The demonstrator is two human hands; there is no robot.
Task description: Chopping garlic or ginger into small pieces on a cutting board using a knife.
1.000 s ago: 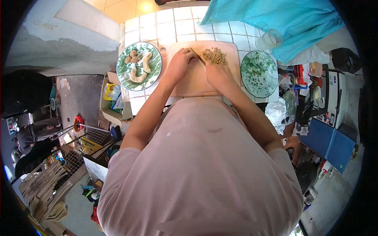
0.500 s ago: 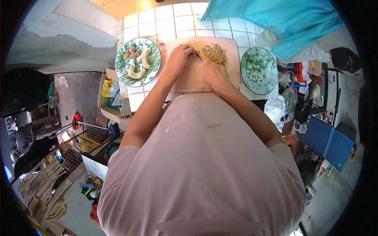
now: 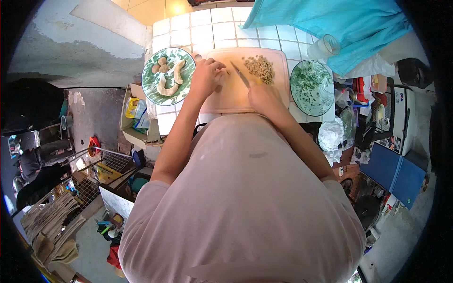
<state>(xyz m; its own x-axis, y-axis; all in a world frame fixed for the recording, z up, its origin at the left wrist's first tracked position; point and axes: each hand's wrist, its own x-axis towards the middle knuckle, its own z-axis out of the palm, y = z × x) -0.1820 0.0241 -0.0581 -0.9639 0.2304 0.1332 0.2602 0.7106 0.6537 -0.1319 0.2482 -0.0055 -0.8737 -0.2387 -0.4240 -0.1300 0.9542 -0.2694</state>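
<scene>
A knife (image 3: 241, 75) is gripped by its handle in my right hand (image 3: 263, 98), its blade pointing up and left over the pale pink cutting board (image 3: 279, 87). To the right of the blade lies a pile of finely chopped brownish bits (image 3: 259, 69). My left hand (image 3: 206, 78) hovers over the board's left side, fingers loosely bent and apart. By its fingertips is a small piece (image 3: 228, 72), too small to name. Left of the board, a green-and-white plate (image 3: 152, 90) carries several brown balls (image 3: 163, 68) and pale curved sausage-like pieces (image 3: 179, 73).
Another green-and-white plate (image 3: 311, 87), with green bits on it, stands right of the board. Behind it are a clear glass (image 3: 324, 47) and a turquoise cloth (image 3: 302, 21). The white tiled tabletop (image 3: 200, 33) ends close to my body. An open cardboard box (image 3: 126, 125) sits low at the left.
My left hand has shifted left and opened, away from the knife. The right hand has drawn the knife slightly right and nearer me, showing the blade apart from the left fingers.
</scene>
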